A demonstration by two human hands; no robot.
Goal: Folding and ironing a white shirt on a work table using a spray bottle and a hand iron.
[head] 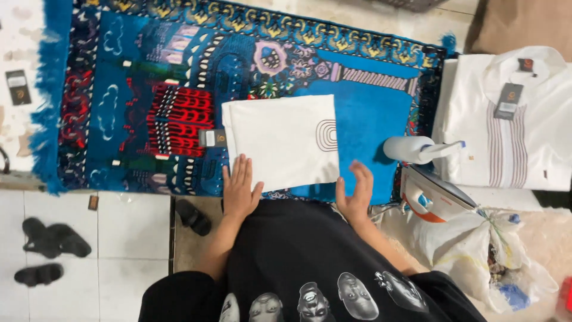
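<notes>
A folded white garment (pixel 280 140) with a brown arch pattern lies on a blue patterned rug (pixel 369 113) spread over a table. My left hand (pixel 240 189) lies flat, fingers apart, on the garment's near left corner. At the near right corner my right hand (pixel 356 194) rests open against the garment's edge. Neither hand holds anything. A grey tag (pixel 213 138) sticks out at the garment's left side.
A white spray bottle (pixel 417 149) and a white and orange iron (pixel 432 197) stand right of the garment. A folded white shirt (pixel 506 119) with striped front lies further right. A tied plastic bag (pixel 488 250) sits below the iron. Black sandals (pixel 50 238) lie on the tiled floor.
</notes>
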